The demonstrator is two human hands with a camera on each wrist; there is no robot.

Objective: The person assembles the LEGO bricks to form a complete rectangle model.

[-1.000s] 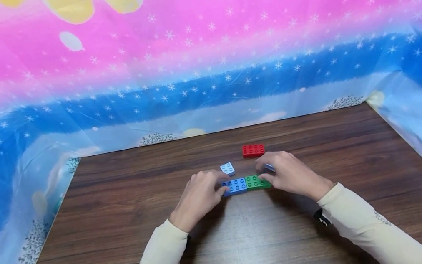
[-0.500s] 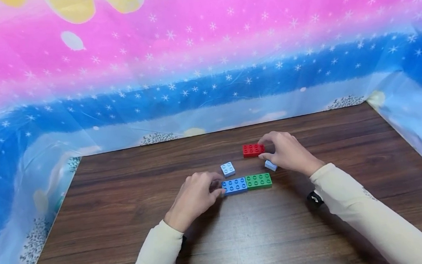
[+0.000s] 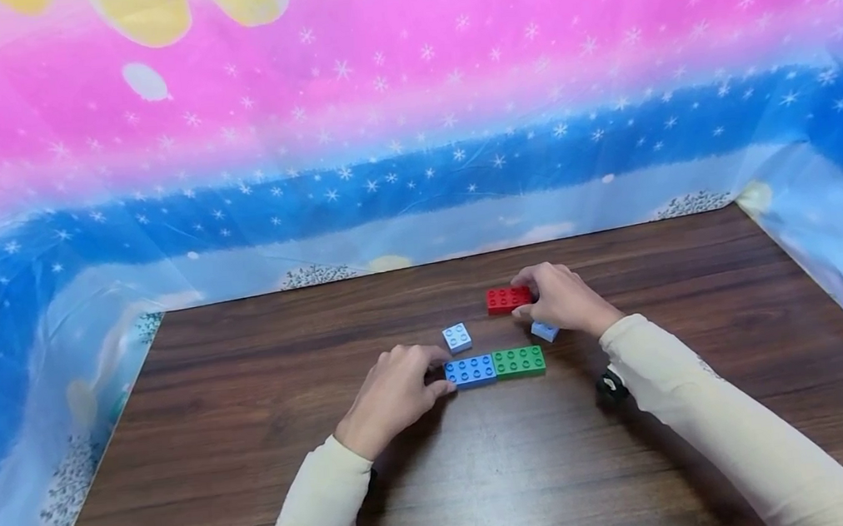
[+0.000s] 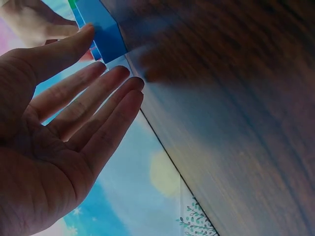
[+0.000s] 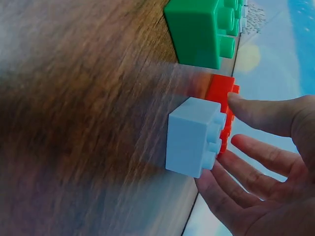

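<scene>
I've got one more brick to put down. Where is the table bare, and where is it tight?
Bare: the near table between the sleeves, and the left side. Tight: around the red brick, right hand, pale bricks and blue-green row.

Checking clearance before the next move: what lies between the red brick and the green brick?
Bare wooden table separates red plastic brick and green plastic brick; right hand touches the red one. Head view shows it.

No readable text, labels, brands or numbers on anything in view.
</scene>
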